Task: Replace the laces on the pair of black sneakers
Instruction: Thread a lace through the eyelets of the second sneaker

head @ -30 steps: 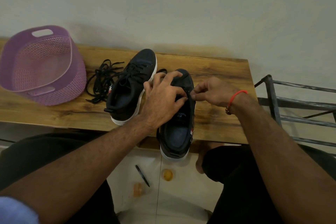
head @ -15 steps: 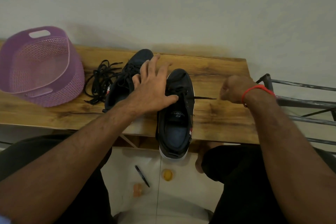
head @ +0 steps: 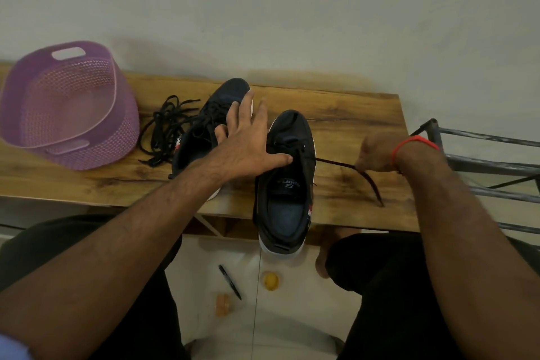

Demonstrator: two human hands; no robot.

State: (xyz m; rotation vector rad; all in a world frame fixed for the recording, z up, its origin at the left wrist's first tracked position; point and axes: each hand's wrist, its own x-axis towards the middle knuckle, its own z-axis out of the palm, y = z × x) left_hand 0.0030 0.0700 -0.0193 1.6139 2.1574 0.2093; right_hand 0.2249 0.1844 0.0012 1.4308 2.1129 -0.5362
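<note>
A black lace point(head: 336, 163) ran taut from the upper eyelets of the right-hand sneaker point(head: 285, 181) out to the person's right hand point(head: 375, 153), whose fingers were curled and pinched on it, the loose tail drooping from the fist to the worktop point(head: 350, 114). That sneaker stood upright near the front edge of the worktop, its heel overhanging the edge toward the person. The left hand point(head: 248, 146) was spread flat with fingers apart and straight, the thumb pressed across the sneaker's tongue area and the fingers reaching over the second sneaker point(head: 210, 131), which sat just beside the first, touching or nearly so.

The lace appeared soft, thin and limp, likely to slip through a loose pinch; it seemed best held close to its stiff tip for threading, or near the eyelet when pulling. The sneakers looked light and pliable in the upper, so a steadying press on the tongue or the collar would probably be needed to keep one from sliding as the lace was drawn.

A loose tangle of black laces point(head: 166, 131) lay left of the second sneaker, next to a tilted purple basket point(head: 67, 108). A metal rack point(head: 482, 155) stood to the right. On the floor below lay a pen point(head: 230, 282).
</note>
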